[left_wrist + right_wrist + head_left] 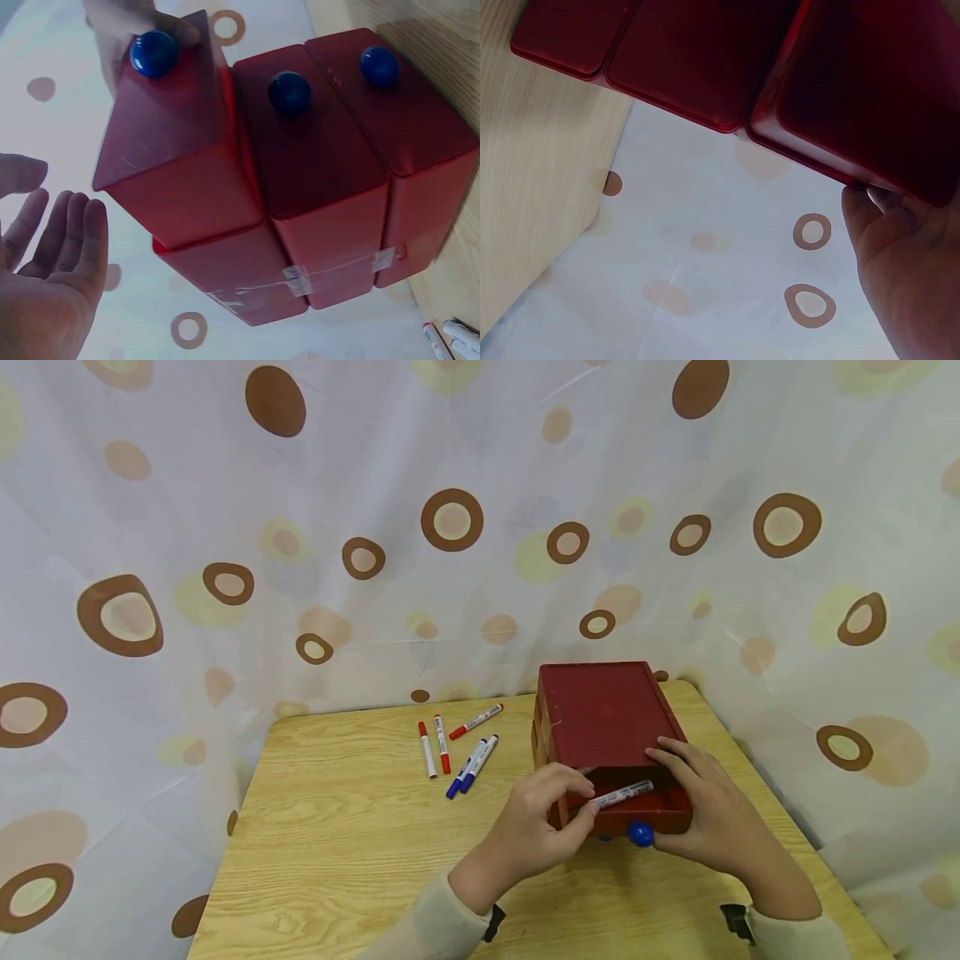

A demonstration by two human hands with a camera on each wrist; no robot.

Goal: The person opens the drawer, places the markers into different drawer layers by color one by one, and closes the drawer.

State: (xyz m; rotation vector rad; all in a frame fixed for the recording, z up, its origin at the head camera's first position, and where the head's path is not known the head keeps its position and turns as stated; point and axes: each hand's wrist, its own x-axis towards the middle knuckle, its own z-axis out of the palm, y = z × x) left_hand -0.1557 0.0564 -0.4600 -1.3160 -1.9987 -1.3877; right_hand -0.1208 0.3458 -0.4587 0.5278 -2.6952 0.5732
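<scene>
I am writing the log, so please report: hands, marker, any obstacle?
Left hand near marker, seemingly gripping nothing. Right hand touching front of open drawer. Marker appears inside drawer. No obstacle seen.

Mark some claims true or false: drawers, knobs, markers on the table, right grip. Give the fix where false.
1. The top drawer is pulled out. True.
2. The bottom drawer is pulled out just as far. False: it is pushed in, and so is the middle drawer.
3. All three knobs are blue. True.
4. Five markers lie on the table, left of the chest. True.
5. Most of those five are blue. False: three are red, two blue.
6. The right grip hangs clear of the top drawer. False: it touches it, close to the knob.
</scene>
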